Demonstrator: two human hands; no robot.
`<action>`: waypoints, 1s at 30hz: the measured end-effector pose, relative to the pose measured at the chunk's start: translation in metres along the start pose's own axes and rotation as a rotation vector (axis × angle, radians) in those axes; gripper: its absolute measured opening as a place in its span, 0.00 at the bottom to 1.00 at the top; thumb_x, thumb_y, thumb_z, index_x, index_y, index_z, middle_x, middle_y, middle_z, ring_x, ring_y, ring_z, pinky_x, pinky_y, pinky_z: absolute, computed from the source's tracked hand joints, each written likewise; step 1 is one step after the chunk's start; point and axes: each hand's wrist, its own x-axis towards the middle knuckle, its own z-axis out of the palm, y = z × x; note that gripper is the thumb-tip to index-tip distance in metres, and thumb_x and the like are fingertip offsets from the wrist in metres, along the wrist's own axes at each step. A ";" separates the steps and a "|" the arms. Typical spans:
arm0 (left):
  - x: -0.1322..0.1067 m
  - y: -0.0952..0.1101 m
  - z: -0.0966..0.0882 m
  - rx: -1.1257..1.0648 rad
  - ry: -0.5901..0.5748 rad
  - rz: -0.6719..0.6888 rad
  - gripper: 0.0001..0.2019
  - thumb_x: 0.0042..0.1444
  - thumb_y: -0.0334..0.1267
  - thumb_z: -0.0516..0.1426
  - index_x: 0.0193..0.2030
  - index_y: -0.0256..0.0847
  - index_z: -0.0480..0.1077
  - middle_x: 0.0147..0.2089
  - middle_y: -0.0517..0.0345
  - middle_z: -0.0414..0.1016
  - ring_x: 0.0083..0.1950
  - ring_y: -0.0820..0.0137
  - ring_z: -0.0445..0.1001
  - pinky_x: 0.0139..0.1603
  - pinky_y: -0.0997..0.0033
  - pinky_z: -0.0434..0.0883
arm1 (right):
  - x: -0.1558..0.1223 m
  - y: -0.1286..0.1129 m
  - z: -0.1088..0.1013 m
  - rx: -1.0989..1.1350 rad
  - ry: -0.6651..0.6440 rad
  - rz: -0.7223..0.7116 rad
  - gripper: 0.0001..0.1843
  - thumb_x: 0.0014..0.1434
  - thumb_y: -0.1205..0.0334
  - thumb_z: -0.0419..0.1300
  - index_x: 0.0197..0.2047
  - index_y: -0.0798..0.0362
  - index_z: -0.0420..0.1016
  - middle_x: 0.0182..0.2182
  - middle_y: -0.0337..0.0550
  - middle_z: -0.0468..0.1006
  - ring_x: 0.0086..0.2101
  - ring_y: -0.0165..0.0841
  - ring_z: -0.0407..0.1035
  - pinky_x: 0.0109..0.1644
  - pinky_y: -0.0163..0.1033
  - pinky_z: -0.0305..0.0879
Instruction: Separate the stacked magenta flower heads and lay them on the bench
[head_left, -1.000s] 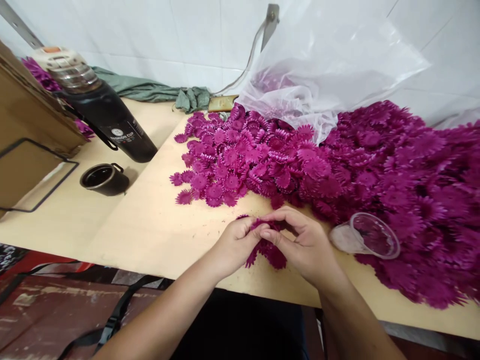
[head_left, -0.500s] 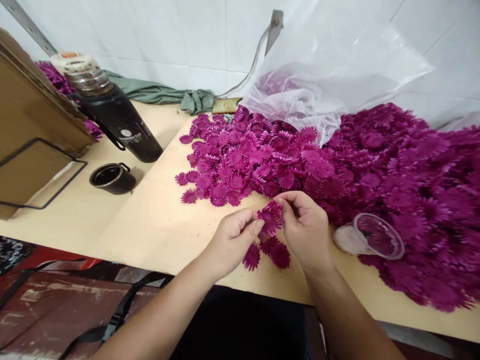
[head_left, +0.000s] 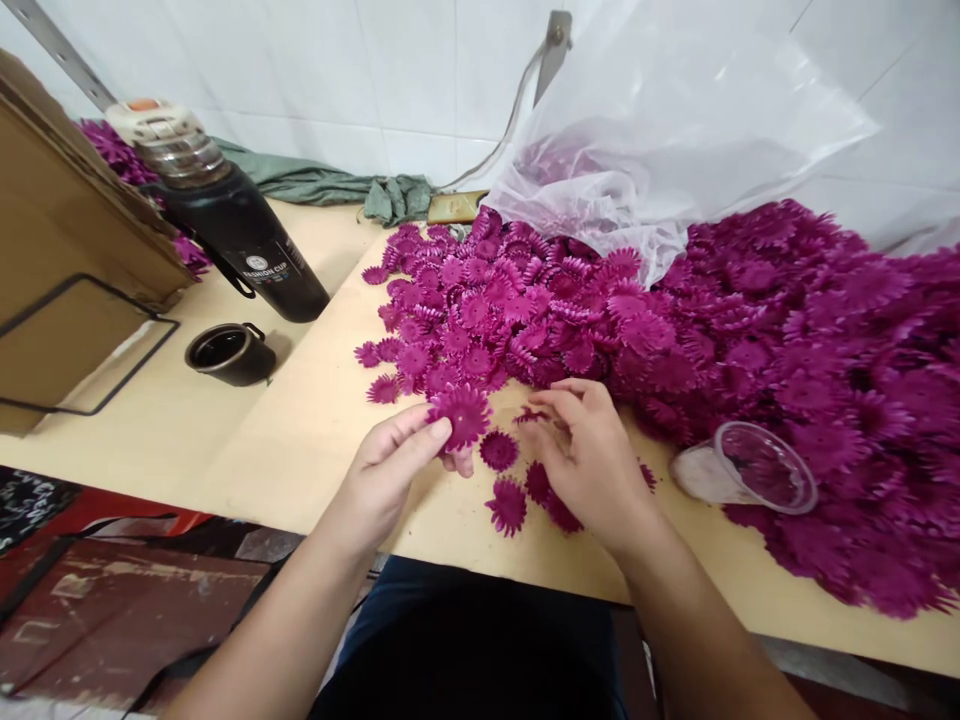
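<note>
Head view: pinching a magenta artificial flower [head_left: 463, 416] between thumb and fingers of the left hand [head_left: 394, 465], over the tabletop [head_left: 300, 450]; curling the right hand [head_left: 589, 455] at a second flower [head_left: 532, 415], with no telling whether gripping it; facing a broad flower heap [head_left: 517, 310], near a tipped clear plastic cup [head_left: 701, 477].

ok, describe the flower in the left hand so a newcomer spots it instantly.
Start at the big magenta heap on the pale tabletop. Just in front of its left part, the left hand holds one flower. Unlike the loose flowers lying nearby on the tabletop, this one is pinched at its left edge.
</note>
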 end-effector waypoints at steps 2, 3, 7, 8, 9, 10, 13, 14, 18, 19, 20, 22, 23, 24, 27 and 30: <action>0.003 -0.006 -0.002 0.042 0.048 -0.007 0.11 0.51 0.43 0.61 0.25 0.37 0.73 0.23 0.58 0.73 0.27 0.72 0.70 0.33 0.73 0.69 | -0.012 -0.005 -0.003 -0.057 -0.027 -0.085 0.10 0.57 0.66 0.55 0.41 0.54 0.74 0.44 0.54 0.69 0.45 0.44 0.65 0.49 0.53 0.64; 0.004 -0.009 -0.002 0.060 0.069 -0.017 0.11 0.50 0.42 0.61 0.25 0.37 0.73 0.24 0.58 0.73 0.27 0.72 0.70 0.33 0.73 0.69 | -0.019 -0.009 -0.005 -0.068 -0.037 -0.115 0.09 0.58 0.66 0.55 0.41 0.54 0.74 0.42 0.53 0.70 0.44 0.44 0.65 0.48 0.53 0.65; 0.008 -0.017 0.000 0.126 0.126 -0.045 0.10 0.48 0.41 0.63 0.25 0.36 0.72 0.23 0.60 0.73 0.27 0.73 0.69 0.33 0.74 0.69 | -0.039 -0.020 -0.005 -0.069 -0.192 -0.161 0.07 0.59 0.67 0.55 0.39 0.54 0.73 0.35 0.49 0.72 0.37 0.40 0.66 0.41 0.47 0.68; 0.008 -0.018 0.001 0.140 0.135 -0.045 0.10 0.48 0.41 0.62 0.24 0.36 0.72 0.23 0.60 0.73 0.28 0.74 0.69 0.33 0.74 0.69 | -0.042 -0.021 -0.003 -0.080 -0.253 -0.180 0.07 0.59 0.68 0.55 0.39 0.54 0.73 0.34 0.49 0.73 0.36 0.39 0.66 0.40 0.46 0.68; 0.008 -0.018 0.001 0.150 0.139 -0.044 0.10 0.48 0.40 0.62 0.23 0.36 0.71 0.23 0.60 0.72 0.28 0.74 0.69 0.33 0.75 0.68 | -0.043 -0.021 0.000 -0.097 -0.311 -0.214 0.07 0.58 0.70 0.55 0.38 0.55 0.74 0.34 0.49 0.73 0.35 0.39 0.66 0.38 0.45 0.68; 0.008 -0.018 0.002 0.157 0.135 -0.043 0.10 0.48 0.40 0.62 0.23 0.36 0.71 0.23 0.60 0.72 0.27 0.75 0.69 0.33 0.75 0.68 | -0.043 -0.020 0.004 -0.119 -0.359 -0.256 0.07 0.57 0.72 0.55 0.37 0.55 0.74 0.33 0.48 0.73 0.34 0.38 0.66 0.37 0.44 0.68; 0.008 -0.017 0.004 0.151 0.115 -0.047 0.09 0.48 0.39 0.62 0.24 0.36 0.71 0.22 0.61 0.72 0.26 0.75 0.69 0.31 0.76 0.68 | -0.037 -0.009 0.015 -0.219 -0.374 -0.367 0.12 0.54 0.78 0.53 0.33 0.57 0.75 0.30 0.49 0.73 0.32 0.38 0.64 0.34 0.43 0.68; 0.008 -0.016 0.004 0.144 0.114 -0.055 0.08 0.48 0.38 0.62 0.24 0.36 0.72 0.22 0.61 0.72 0.26 0.75 0.69 0.31 0.76 0.67 | -0.033 -0.005 0.016 -0.254 -0.348 -0.386 0.13 0.53 0.79 0.52 0.32 0.58 0.76 0.30 0.50 0.73 0.32 0.39 0.64 0.34 0.44 0.68; 0.009 -0.018 0.005 0.121 0.104 -0.084 0.08 0.48 0.39 0.62 0.25 0.36 0.72 0.23 0.60 0.72 0.25 0.75 0.68 0.29 0.75 0.67 | -0.018 0.013 0.013 -0.298 -0.260 -0.400 0.18 0.52 0.81 0.47 0.34 0.60 0.77 0.33 0.55 0.75 0.37 0.43 0.63 0.40 0.49 0.69; 0.009 -0.019 0.005 0.122 0.091 -0.083 0.09 0.49 0.39 0.61 0.25 0.36 0.71 0.23 0.60 0.72 0.25 0.75 0.68 0.29 0.75 0.66 | -0.016 0.015 0.011 -0.281 -0.239 -0.399 0.19 0.53 0.81 0.47 0.36 0.61 0.77 0.35 0.56 0.76 0.39 0.43 0.63 0.42 0.50 0.68; 0.009 -0.020 0.007 0.126 0.072 -0.083 0.10 0.50 0.40 0.61 0.24 0.36 0.70 0.23 0.60 0.71 0.26 0.75 0.67 0.29 0.75 0.66 | -0.014 0.015 0.008 -0.253 -0.211 -0.393 0.19 0.54 0.80 0.47 0.38 0.61 0.77 0.37 0.57 0.76 0.41 0.44 0.63 0.45 0.52 0.68; 0.009 -0.022 0.010 0.133 0.014 -0.097 0.11 0.51 0.41 0.60 0.25 0.36 0.69 0.22 0.62 0.69 0.25 0.76 0.65 0.29 0.75 0.65 | -0.012 0.012 0.002 -0.156 -0.143 -0.348 0.17 0.57 0.77 0.49 0.42 0.60 0.76 0.41 0.56 0.76 0.44 0.44 0.64 0.49 0.53 0.66; 0.009 -0.023 0.012 0.136 -0.026 -0.112 0.10 0.52 0.41 0.59 0.26 0.37 0.69 0.22 0.62 0.67 0.25 0.76 0.64 0.28 0.75 0.64 | -0.013 0.009 0.000 -0.081 -0.111 -0.299 0.15 0.59 0.73 0.50 0.44 0.58 0.75 0.42 0.55 0.76 0.45 0.44 0.65 0.50 0.54 0.66; 0.008 -0.024 0.014 0.144 -0.074 -0.130 0.10 0.53 0.42 0.58 0.27 0.37 0.69 0.22 0.63 0.65 0.25 0.76 0.63 0.28 0.76 0.62 | -0.014 0.005 -0.001 0.014 -0.090 -0.232 0.13 0.60 0.69 0.52 0.45 0.56 0.75 0.42 0.53 0.76 0.45 0.43 0.66 0.50 0.53 0.66; 0.009 -0.027 0.021 0.216 -0.210 -0.160 0.12 0.56 0.43 0.55 0.26 0.37 0.66 0.22 0.65 0.60 0.25 0.77 0.59 0.26 0.76 0.58 | -0.017 -0.005 -0.003 0.396 -0.164 0.050 0.13 0.61 0.57 0.56 0.46 0.53 0.72 0.40 0.50 0.77 0.39 0.38 0.72 0.42 0.47 0.71; 0.010 -0.030 0.025 0.285 -0.267 -0.137 0.16 0.57 0.45 0.53 0.23 0.38 0.62 0.23 0.64 0.57 0.25 0.76 0.56 0.25 0.76 0.55 | -0.018 -0.008 -0.003 0.705 -0.316 0.271 0.13 0.58 0.53 0.59 0.42 0.53 0.71 0.33 0.45 0.78 0.31 0.33 0.74 0.35 0.40 0.73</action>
